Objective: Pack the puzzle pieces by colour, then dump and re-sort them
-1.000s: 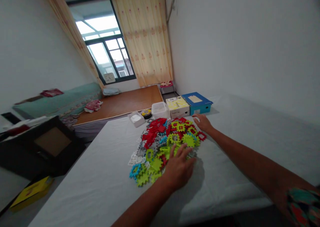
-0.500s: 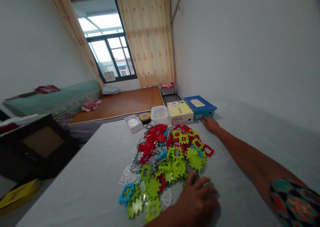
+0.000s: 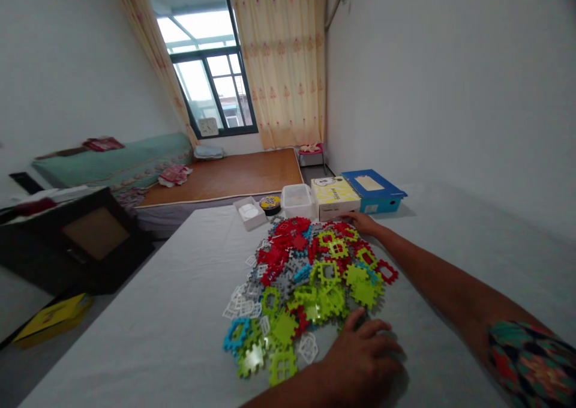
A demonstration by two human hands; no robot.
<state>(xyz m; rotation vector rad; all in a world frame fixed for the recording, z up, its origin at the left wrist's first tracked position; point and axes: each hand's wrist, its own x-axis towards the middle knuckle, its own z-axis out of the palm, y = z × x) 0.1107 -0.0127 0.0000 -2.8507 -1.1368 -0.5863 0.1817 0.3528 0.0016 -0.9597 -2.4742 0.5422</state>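
At lower right of centre, left hand (image 3: pixel 366 357), palm down, fingers loosely spread, nothing seen in it; just beside the near right side of a heap of plastic pieces (image 3: pixel 330 300). Heap fills the lower middle on a white cloth (image 3: pixel 148 318): mostly lime nearer, red farther, grey and blue among them, white ones along the left edge. Right of centre, right hand (image 3: pixel 363 223) at the heap's far edge, fingers by the foot of a yellow-and-white box (image 3: pixel 335 198); cannot tell whether it grips anything. Blue box (image 3: pixel 374 186) right of that; leftward, clear tub (image 3: pixel 297 207), round tin (image 3: pixel 270 203), small white box (image 3: pixel 256 221). Upper left, window (image 3: pixel 207 66).
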